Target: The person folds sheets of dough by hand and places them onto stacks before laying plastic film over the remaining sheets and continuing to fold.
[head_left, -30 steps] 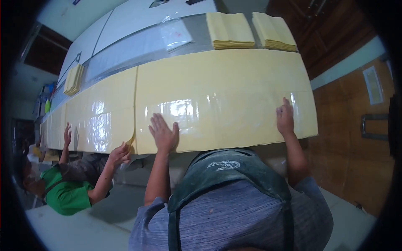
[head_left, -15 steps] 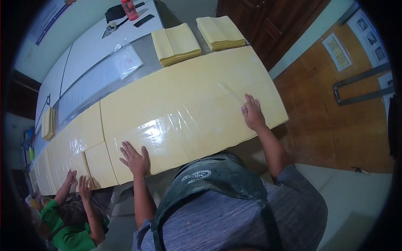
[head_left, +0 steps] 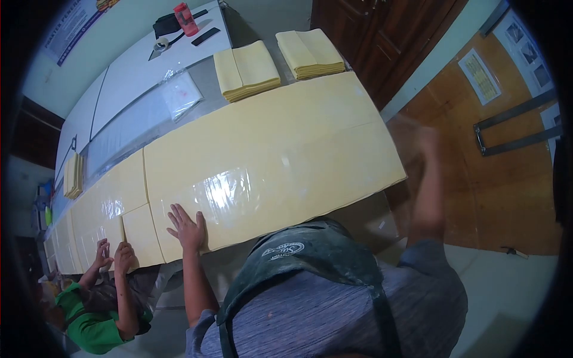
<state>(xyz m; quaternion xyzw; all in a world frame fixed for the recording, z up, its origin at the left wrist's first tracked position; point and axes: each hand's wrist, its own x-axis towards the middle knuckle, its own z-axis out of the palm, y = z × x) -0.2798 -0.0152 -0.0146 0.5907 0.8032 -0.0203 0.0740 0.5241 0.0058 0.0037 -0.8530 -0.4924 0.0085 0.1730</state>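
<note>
My left hand [head_left: 188,228] lies flat with fingers spread on the front left part of a wide, pale yellow sheet [head_left: 310,137]. Clear plastic film [head_left: 224,186] covers part of the sheet and shines under the light, just right of my left hand. Off the sheet's right end, my right hand [head_left: 426,142] is in the air, smeared by motion. A faint translucent streak runs from it toward the sheet's edge; I cannot tell what the fingers hold.
Two folded yellow stacks [head_left: 246,70] stand behind the sheet. Beyond them are a plastic packet [head_left: 184,95], a tape roll [head_left: 161,45], a red bottle [head_left: 185,21] and a phone [head_left: 205,36]. At the left, a co-worker in a green shirt [head_left: 98,328] handles yellow sheets. A wooden board [head_left: 453,179] is at right.
My right hand has left the sheet and swung right, past its end. My left hand stays flat in place. The co-worker's hands have shifted slightly.
</note>
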